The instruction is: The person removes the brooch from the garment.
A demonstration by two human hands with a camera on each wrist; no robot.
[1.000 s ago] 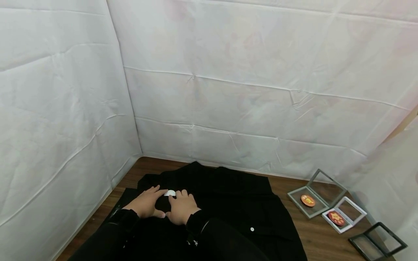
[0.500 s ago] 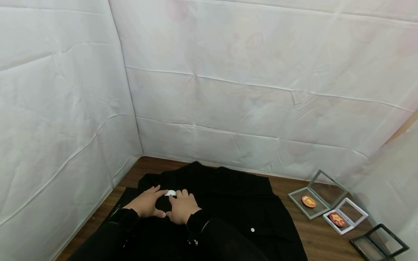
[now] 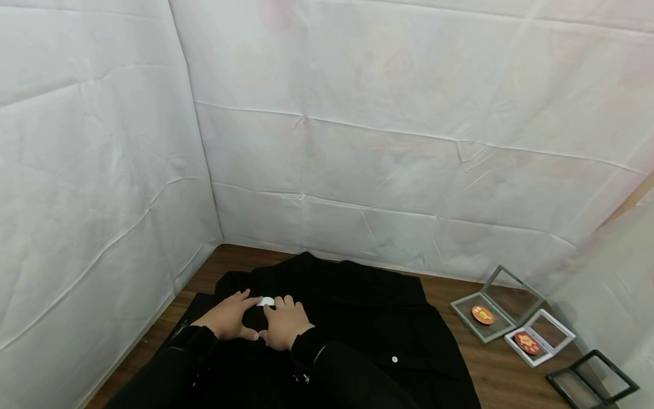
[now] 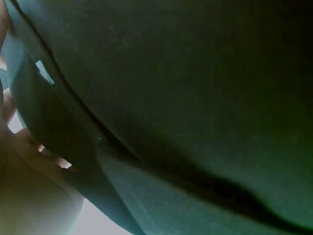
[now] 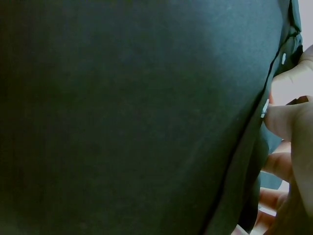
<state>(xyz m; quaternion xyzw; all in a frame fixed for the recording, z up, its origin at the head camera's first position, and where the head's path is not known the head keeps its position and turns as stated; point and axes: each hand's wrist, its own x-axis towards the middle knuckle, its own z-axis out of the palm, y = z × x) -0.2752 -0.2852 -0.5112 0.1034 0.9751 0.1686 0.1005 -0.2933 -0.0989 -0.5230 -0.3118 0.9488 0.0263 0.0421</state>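
Both hands flat on the black shirt (image 3: 337, 318), left hand (image 3: 228, 317) and right hand (image 3: 284, 324) fingers relaxed around the white badge (image 3: 266, 301); I'd press evenly so the fabric doesn't bunch

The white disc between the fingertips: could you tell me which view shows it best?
The head view: the white disc lies on the black garment between both hands' fingertips. The wrist views show mostly dark cloth; no disc is clear there.

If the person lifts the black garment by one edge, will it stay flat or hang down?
The black garment would probably hang down limp: it lies spread on the wooden table with soft folds. It looks thin, so likely light. Pushed, it would probably bunch rather than slide whole, as both the left hand and right hand rest on it.
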